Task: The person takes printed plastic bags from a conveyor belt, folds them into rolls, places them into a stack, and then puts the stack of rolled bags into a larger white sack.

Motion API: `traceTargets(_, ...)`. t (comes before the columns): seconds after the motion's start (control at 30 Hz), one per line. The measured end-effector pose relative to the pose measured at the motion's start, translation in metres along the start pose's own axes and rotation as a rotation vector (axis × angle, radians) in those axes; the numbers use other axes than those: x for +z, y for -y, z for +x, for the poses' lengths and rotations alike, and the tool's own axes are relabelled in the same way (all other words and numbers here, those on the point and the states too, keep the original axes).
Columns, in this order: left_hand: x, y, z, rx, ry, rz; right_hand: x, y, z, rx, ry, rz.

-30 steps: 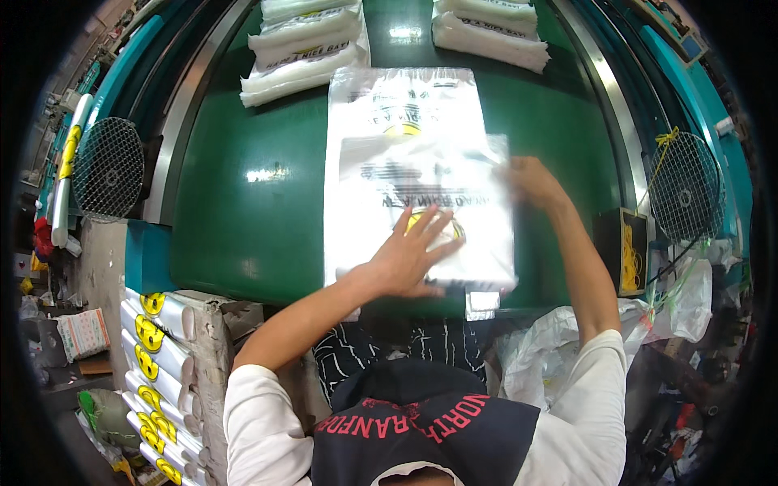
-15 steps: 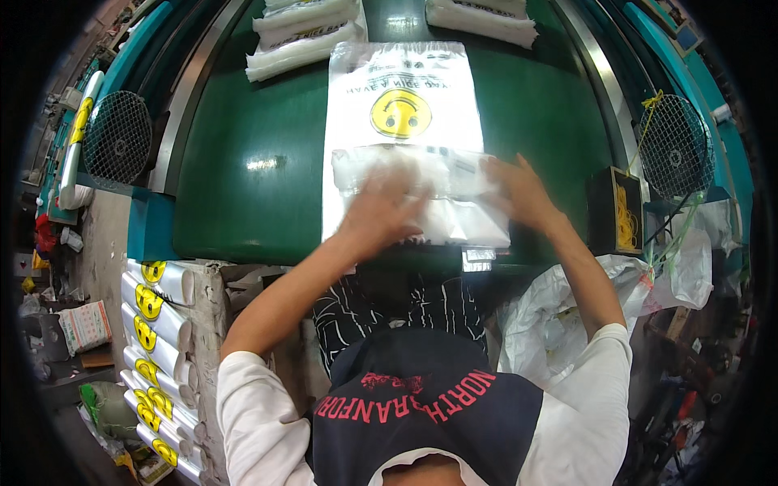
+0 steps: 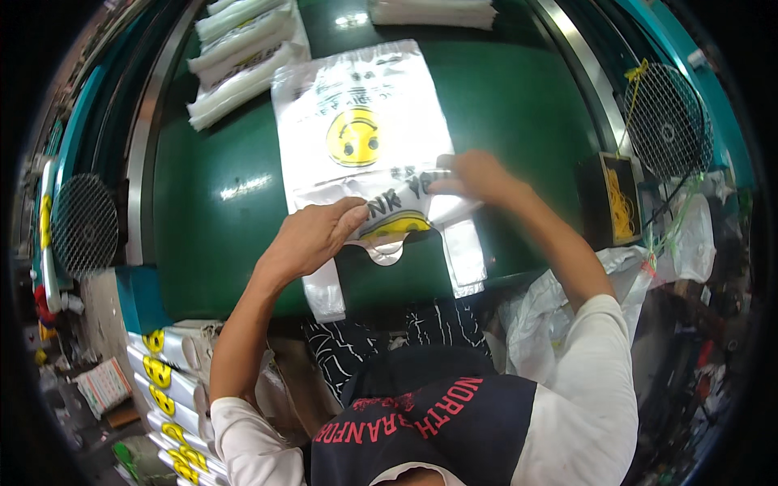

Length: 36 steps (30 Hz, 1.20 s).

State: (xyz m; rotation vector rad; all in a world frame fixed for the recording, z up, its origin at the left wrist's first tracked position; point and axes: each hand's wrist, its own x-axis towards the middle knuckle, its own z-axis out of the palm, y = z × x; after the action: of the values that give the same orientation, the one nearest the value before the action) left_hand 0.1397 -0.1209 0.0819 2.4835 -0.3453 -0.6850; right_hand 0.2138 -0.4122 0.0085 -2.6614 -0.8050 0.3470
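Note:
A flat stack of white plastic carrier bags (image 3: 365,105), printed with a yellow smiley face, lies on the green tabletop in front of me. Its near part is folded over, with dark lettering and part of a second smiley on top. Two handle strips hang toward the table's near edge, with a small rounded tab between them. My left hand (image 3: 316,235) is closed on the fold's left side, thumb lying on top. At the right side, my right hand (image 3: 478,178) touches the folded plastic with bent fingers; motion blurs them, so their grip is unclear.
Bundled bags (image 3: 247,61) are piled at the far left, with another bundle (image 3: 433,12) at the far centre. A black box of yellow ties (image 3: 617,202) stands at the right edge, below a round wire-mesh guard (image 3: 668,121). Rolled smiley bags (image 3: 166,377) line the lower left.
The near part, a blank, crumpled layer earlier, now shows lettering, a smiley and handle strips. My left hand has moved to the fold's left side. The whole view has shifted and tilted.

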Motion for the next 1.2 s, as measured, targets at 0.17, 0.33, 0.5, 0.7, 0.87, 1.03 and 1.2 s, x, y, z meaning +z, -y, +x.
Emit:
traceTargets(0.17,0.015,0.048,0.047,0.007,-0.276,0.109,0.008,-0.012,0.014,0.110,-0.049,0.258)
traceTargets(0.33,0.023,0.025,0.071,0.356,-0.455,0.577,0.019,-0.025,0.014,0.216,-0.130,0.340)
traceTargets(0.5,0.044,0.010,0.086,0.282,-0.459,0.404,-0.019,-0.028,-0.047,0.196,-0.320,-0.279)
traceTargets(0.7,0.048,-0.010,0.077,-0.009,-0.281,0.207,-0.096,-0.142,-0.202,0.817,-0.418,-0.481)
traceTargets(0.87,0.078,-0.026,0.026,-0.150,-0.046,-0.680,-0.072,-0.140,-0.217,0.806,-0.635,-0.332)
traceTargets(1.03,0.093,-0.040,-0.029,-0.023,0.296,-1.255,-0.086,-0.142,-0.238,0.792,-0.606,-0.312)
traceTargets(1.2,0.100,-0.076,-0.057,0.222,0.072,-1.390,-0.097,-0.137,-0.246,0.734,-0.667,-0.265)
